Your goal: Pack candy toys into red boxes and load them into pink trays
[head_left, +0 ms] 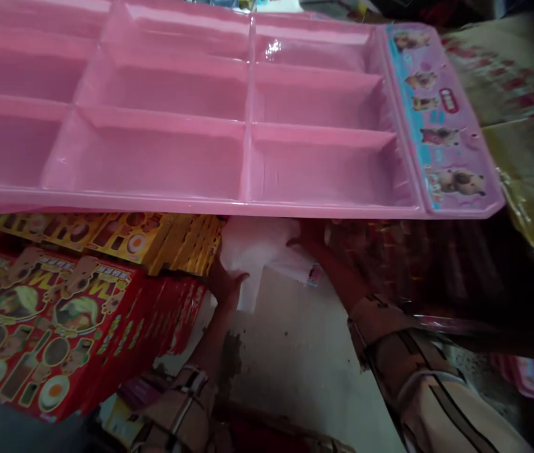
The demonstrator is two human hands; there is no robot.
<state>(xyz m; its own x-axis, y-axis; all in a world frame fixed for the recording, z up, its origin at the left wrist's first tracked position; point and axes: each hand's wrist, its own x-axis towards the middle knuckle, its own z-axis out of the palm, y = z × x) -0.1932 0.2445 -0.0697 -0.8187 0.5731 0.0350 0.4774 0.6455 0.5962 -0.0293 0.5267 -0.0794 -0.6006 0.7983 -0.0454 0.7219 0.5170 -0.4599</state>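
Dimly lit — scuffed pale surface (305, 340); left hand (227, 282), right hand (313, 235) — grip holding white material (260, 242).

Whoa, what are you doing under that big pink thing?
A person's left hand and right hand are on either side of something white, below the pink tray's near edge. The fingers are mostly hidden. Red boxes and yellow boxes are stacked at the left.

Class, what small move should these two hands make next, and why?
Probably ease the white material toward the body: the left hand and right hand are at its opposite sides, and the near edge of the pink tray cuts off the view beyond it.
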